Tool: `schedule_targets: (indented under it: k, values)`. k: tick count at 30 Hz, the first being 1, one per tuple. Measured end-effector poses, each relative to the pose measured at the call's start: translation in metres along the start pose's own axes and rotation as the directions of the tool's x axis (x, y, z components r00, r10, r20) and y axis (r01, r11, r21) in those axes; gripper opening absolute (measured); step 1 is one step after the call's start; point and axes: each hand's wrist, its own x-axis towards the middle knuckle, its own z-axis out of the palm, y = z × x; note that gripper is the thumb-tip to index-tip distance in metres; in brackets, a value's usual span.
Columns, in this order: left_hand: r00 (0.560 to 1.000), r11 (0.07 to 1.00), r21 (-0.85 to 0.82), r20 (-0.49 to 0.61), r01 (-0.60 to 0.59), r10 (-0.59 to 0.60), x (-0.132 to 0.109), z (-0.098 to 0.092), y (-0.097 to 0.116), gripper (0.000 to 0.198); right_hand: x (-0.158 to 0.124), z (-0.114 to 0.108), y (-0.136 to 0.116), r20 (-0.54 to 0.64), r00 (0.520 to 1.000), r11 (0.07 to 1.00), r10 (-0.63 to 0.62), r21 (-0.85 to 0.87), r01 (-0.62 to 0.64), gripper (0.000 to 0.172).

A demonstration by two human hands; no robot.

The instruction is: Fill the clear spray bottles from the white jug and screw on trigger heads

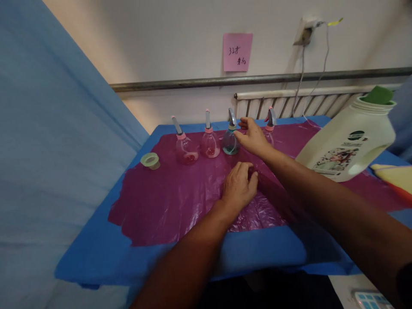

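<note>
My right hand (254, 138) reaches toward the back row of spray bottles, its thumb and fingers spread. The thumb overlaps the right edge of a teal spray bottle (229, 143); whether it touches is unclear. Behind that hand stands a pink-collared spray bottle (269, 128), partly hidden. Loosely curved, my left hand (238, 185) is low over the purple plastic sheet (167, 193), thumb apart from the fingers and nothing visible in it. Left of the teal bottle are two clear spray bottles with pink collars, one upright (210, 145) and one with its head angled left (186, 150).
A large cream jug (341, 146) with a green piece in its mouth stands tilted in view at right. A small pale green cup (150, 161) is at left. Yellow and red cloth (394, 176) lies far right. A blue curtain (64, 128) borders the left; a radiator (289, 101) is behind.
</note>
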Motion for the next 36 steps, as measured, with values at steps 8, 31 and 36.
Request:
schedule_targets:
  k: [8, 31, 36]
  values:
    - [0.998, 1.000, 0.015, -0.060, 0.007, -0.006, 0.000, -0.004, 0.003, 0.009, 0.020, 0.026, -0.009, 0.011, 1.000, 0.999, 0.011, 0.049, -0.011, 0.035]
    - [0.976, 0.987, -0.009, -0.154, -0.160, 0.156, 0.005, -0.007, -0.001, 0.070, -0.120, -0.064, -0.043, -0.054, 0.998, 0.943, 0.028, 0.333, -0.009, 0.051]
    - [0.990, 0.997, -0.046, -0.128, -0.068, 0.061, 0.007, -0.007, -0.003, 0.056, -0.127, -0.061, -0.046, -0.084, 0.996, 0.946, 0.014, 0.323, 0.014, 0.052]
